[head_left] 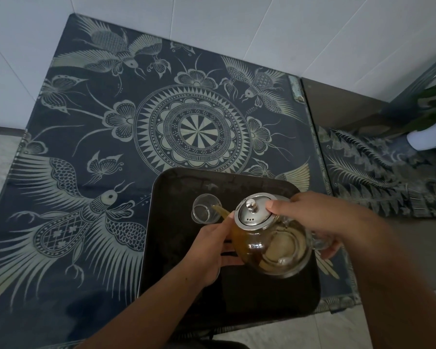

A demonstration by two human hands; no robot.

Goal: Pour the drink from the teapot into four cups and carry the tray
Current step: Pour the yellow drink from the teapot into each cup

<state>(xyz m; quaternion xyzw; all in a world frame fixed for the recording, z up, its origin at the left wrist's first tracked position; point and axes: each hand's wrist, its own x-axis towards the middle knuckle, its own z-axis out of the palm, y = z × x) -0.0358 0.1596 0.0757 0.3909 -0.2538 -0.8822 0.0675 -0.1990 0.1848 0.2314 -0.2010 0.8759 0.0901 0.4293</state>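
the teapot (pixel 280 248) is being gripped by the right hand (pixel 320 217), steadied by the flat left hand (pixel 207 250); slow tilting toward the ten o'clock cup (pixel 203 209) is being advised.

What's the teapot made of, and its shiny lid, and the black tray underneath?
The round see-through teapot looks like clear glass: the amber drink shows through its wall. Its shiny silver lid seems polished metal, probably steel, since it reflects light. The square black tray is smooth and faintly glossy, perhaps plastic or lacquered wood; I cannot tell which.
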